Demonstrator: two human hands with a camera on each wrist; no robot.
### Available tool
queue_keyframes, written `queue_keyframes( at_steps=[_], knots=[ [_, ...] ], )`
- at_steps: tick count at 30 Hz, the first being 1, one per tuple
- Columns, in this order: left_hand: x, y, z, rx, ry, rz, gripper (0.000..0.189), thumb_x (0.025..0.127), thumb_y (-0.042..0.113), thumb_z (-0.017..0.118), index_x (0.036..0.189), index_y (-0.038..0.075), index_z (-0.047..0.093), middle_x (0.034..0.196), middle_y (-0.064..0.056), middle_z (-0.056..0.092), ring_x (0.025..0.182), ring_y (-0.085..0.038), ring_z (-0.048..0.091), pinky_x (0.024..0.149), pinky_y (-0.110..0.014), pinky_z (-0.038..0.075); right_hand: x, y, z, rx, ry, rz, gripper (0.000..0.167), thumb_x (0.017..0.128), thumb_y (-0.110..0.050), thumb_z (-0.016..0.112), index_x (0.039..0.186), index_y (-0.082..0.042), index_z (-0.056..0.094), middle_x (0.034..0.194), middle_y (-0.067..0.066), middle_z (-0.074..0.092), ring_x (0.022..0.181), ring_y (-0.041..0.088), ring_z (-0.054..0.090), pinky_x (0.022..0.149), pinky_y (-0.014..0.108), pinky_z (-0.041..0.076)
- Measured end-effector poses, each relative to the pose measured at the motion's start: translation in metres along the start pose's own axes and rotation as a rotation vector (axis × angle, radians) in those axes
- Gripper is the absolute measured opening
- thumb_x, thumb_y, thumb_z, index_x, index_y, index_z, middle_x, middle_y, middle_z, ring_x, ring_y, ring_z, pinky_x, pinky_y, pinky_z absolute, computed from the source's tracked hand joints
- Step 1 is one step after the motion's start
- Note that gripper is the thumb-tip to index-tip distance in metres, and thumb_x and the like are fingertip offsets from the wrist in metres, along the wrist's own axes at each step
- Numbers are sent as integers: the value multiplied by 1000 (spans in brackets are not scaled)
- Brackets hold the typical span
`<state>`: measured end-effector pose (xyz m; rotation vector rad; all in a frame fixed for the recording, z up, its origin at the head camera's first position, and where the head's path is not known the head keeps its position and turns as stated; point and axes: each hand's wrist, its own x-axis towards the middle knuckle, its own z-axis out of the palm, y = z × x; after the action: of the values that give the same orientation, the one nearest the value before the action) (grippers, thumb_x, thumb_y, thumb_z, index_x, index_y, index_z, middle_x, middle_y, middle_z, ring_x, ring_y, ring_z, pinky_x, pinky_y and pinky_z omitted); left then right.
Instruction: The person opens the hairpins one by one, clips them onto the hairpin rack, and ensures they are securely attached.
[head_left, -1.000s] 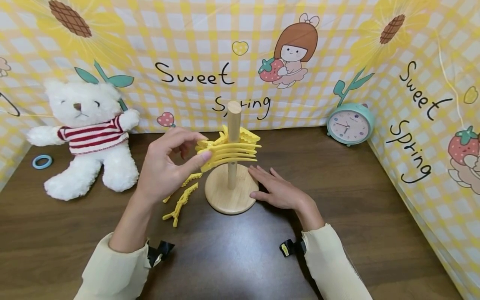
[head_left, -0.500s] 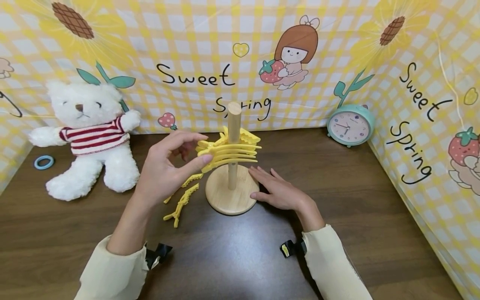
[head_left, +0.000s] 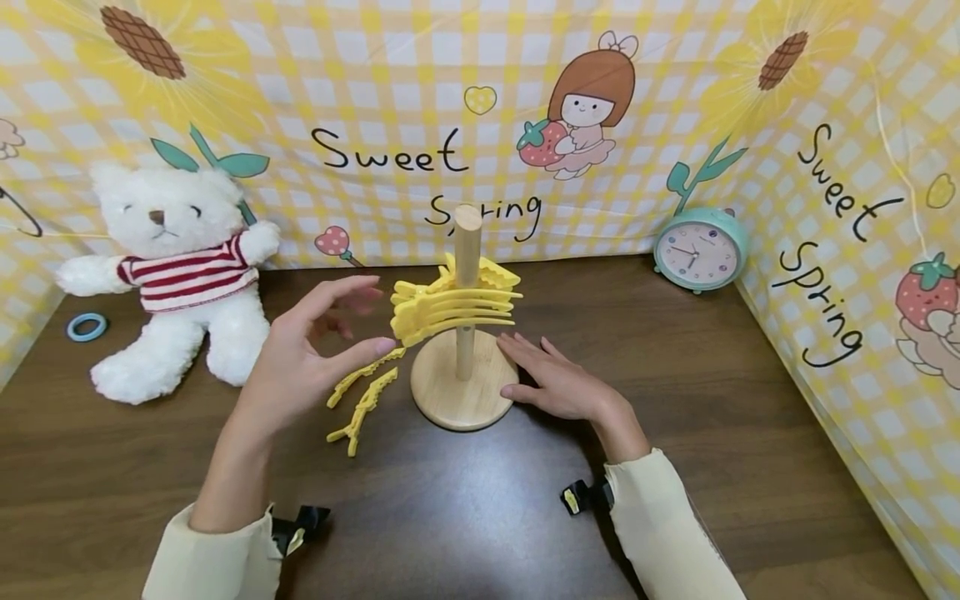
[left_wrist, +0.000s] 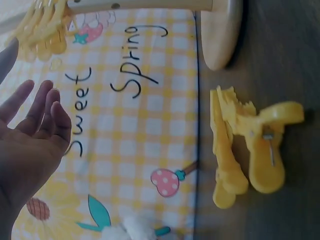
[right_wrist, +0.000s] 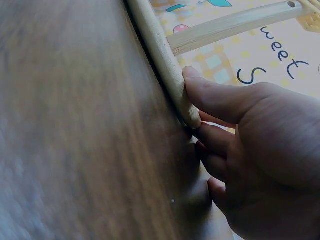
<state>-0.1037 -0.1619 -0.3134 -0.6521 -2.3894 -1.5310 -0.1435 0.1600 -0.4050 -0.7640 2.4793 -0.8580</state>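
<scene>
Yellow alligator hair clips (head_left: 450,310) hang clamped on the upright post of a round-based wooden stand (head_left: 463,404). Just left of them, my left hand (head_left: 300,350) is apart from the clips, with thumb and fingers spread and nothing between them. Two more yellow hair clips lie on the table below that hand: a front one (head_left: 363,410) and one behind it (head_left: 367,375). My right hand (head_left: 558,379) holds the right rim of the stand's base; in the right wrist view the thumb (right_wrist: 212,95) rests on the rim, with the fingers at its edge.
A white teddy bear (head_left: 183,275) in a striped top sits at the back left, beside a blue ring (head_left: 87,327). A mint alarm clock (head_left: 699,250) stands at the back right. Yellow checked cloth (head_left: 390,75) walls the brown table (head_left: 712,392).
My left hand has let go of a hair clip, which stays on the post, and has drawn back left and toward me. My right hand has not moved.
</scene>
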Motion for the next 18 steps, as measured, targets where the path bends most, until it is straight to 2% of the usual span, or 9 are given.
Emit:
queue_keyframes(
  at_steps=[3, 7, 11, 18],
  knots=[
    [-5, -5, -5, 21, -1, -39, 64, 82, -1, 83, 139, 17, 61, 123, -2, 64, 110, -16, 57, 78, -22, 46, 1, 0, 0, -2, -3, -3, 74, 104, -35, 59, 163, -12, 19, 167, 5, 19, 155, 19, 8, 123, 41, -4],
    [-12, -14, -11, 59, -43, -107, 62, 84, 4, 84, 140, 16, 59, 125, -1, 62, 113, -16, 55, 81, -21, 46, 1, 1, 1, -1, -3, -8, 74, 104, -35, 58, 163, -12, 19, 167, 6, 19, 155, 19, 8, 123, 41, -4],
    [-16, -24, -15, 65, -94, -173, 62, 85, 10, 84, 141, 16, 58, 128, -2, 61, 115, -17, 53, 85, -24, 46, 0, 0, 1, 5, -1, -12, 74, 104, -35, 58, 163, -11, 19, 167, 6, 19, 154, 19, 8, 123, 42, -4],
    [-21, -39, -20, 103, -215, -244, 67, 86, 19, 84, 145, 14, 52, 135, -11, 58, 115, -26, 55, 90, -30, 44, -2, -1, 0, 7, 11, -21, 73, 104, -33, 59, 162, -10, 21, 167, 7, 20, 155, 21, 9, 123, 43, -3]
  ],
)
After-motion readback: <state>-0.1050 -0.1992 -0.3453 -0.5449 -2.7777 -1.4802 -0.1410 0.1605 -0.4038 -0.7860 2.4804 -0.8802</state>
